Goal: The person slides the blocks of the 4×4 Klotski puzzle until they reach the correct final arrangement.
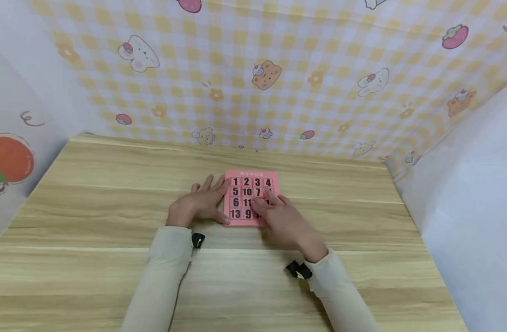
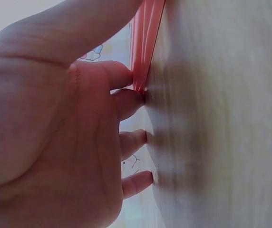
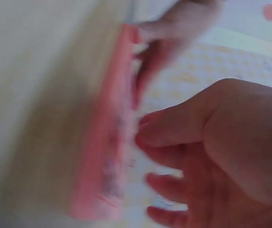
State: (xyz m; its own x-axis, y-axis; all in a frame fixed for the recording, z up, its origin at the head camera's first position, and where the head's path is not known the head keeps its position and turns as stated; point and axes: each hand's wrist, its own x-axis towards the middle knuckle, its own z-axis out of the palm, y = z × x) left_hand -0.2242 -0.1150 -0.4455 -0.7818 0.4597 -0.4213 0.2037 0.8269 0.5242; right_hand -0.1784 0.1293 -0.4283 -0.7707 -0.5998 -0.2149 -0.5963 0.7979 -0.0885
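A pink number slide puzzle lies flat on the wooden table, its black-numbered tiles facing up. My left hand rests along the puzzle's left side, thumb at the near left corner and index finger farther up. In the left wrist view, index and middle fingertips touch the puzzle's pink edge, while the other fingers rest on the table. Over the lower right tiles is my right hand, fingers extended and covering several numbers. The right wrist view is blurred; there the right fingertips are close to the tile face.
The wooden table stretches out on all sides of the puzzle. Behind it hangs a yellow checked cloth with cartoon prints. White walls stand at the left and right. Each cuff has a black clip on it.
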